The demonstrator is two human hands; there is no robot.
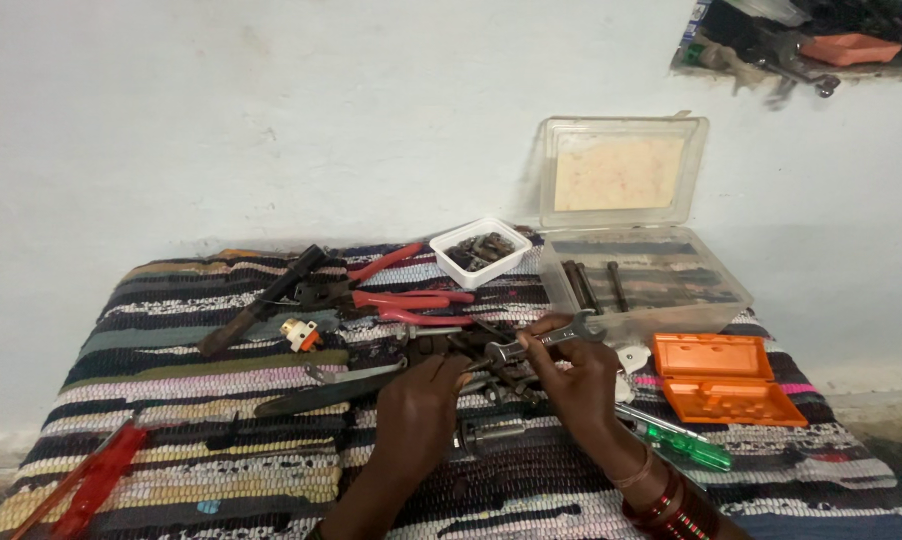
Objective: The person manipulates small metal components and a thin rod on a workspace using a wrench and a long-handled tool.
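Gripping a spanner (543, 340), both hands, left hand (418, 405) and right hand (577, 383), crowded by pliers (411, 300), clear box (646, 280)

A small metal wrench (546, 340) is held between the left hand (418, 408) and right hand (578, 378) above a striped mat (201, 440) strewn with tools.

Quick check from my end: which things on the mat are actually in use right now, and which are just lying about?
In hand:
left hand
right hand
spanner, gripped by the right hand, left hand touching it

Lying about:
red-handled pliers
white tray of small parts
clear plastic box, lid up
orange case
green screwdriver
red tool
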